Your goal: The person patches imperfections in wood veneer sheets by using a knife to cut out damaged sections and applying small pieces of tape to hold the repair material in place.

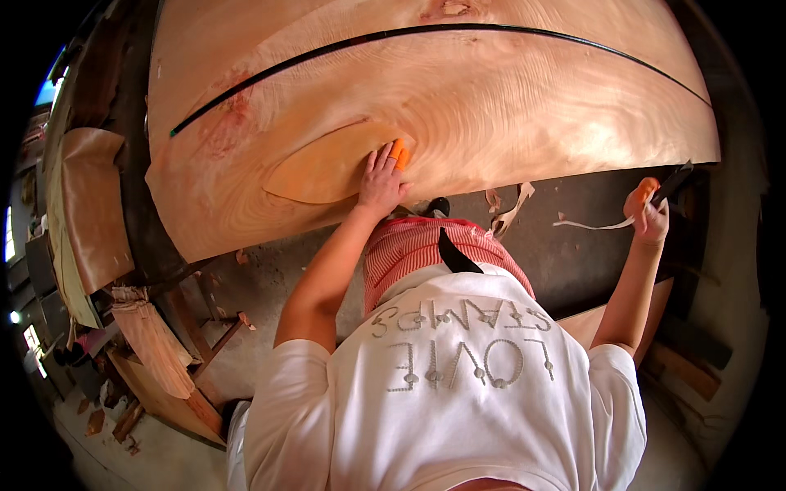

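My left hand (383,182) lies flat on a wide sheet of wood veneer (524,106), its fingers stretched out and orange covers on some of them. Under and beside it is a pointed oval patch (323,164) of paler wood, its outline showing against the swirling grain. Off to the right, just past the sheet's near edge, my right hand (648,214) is closed round a dark flat blade-like tool (675,182). Orange covers its fingertips as well. A thin pale strip of veneer (594,225) trails leftward from that hand; how it is held is hidden.
A long thin black strip (393,34) crosses the sheet. Veneer scraps (512,211) hang or lie by its near edge, above the grey floor (278,278). At left stand stacked veneer pieces (94,204) and a wooden frame (217,348). Boards (684,368) lie at lower right.
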A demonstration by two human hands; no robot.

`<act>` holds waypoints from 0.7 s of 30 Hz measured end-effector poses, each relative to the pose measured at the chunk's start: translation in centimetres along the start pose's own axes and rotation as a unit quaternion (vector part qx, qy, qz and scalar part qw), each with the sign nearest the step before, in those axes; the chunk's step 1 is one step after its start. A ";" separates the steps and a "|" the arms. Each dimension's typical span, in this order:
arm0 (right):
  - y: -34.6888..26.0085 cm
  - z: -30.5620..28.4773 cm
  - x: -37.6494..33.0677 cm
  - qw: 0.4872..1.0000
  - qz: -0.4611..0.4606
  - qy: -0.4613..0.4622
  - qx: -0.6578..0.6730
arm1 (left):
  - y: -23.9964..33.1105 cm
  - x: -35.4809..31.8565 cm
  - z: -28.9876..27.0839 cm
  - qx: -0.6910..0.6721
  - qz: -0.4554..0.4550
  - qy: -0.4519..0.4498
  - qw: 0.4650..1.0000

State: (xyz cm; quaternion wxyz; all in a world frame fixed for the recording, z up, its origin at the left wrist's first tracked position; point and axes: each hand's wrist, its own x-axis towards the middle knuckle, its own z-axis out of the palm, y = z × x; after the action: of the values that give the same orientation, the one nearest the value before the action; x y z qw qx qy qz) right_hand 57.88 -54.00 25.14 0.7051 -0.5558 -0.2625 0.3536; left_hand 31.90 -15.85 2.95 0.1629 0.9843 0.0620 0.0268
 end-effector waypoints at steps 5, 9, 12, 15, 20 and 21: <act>2.2 6.0 -0.1 0.990 0.132 -0.038 0.034 | -0.7 -0.8 0.2 0.015 -0.006 -0.007 1.000; 4.5 8.6 0.2 0.968 0.237 -0.083 0.012 | -0.4 -0.5 0.0 0.012 -0.007 -0.002 1.000; 6.3 9.8 0.5 0.959 0.253 -0.122 0.038 | -0.3 -0.1 0.2 0.013 -0.001 -0.003 1.000; 7.3 10.5 0.6 0.952 0.277 -0.118 0.061 | -0.3 -0.2 0.2 0.008 -0.001 -0.001 1.000; 9.2 10.4 0.4 0.945 0.304 -0.097 0.071 | -0.2 -0.3 0.2 0.000 0.005 0.007 1.000; 9.5 10.5 0.3 0.946 0.302 -0.094 0.070 | -0.2 -0.3 0.2 0.000 0.007 0.008 1.000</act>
State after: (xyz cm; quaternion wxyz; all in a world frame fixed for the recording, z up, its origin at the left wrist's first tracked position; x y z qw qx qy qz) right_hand 48.12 -46.21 18.53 0.5743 -0.5226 -0.1216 0.6183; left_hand 31.63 -15.72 2.68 0.1618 0.9846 0.0559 0.0358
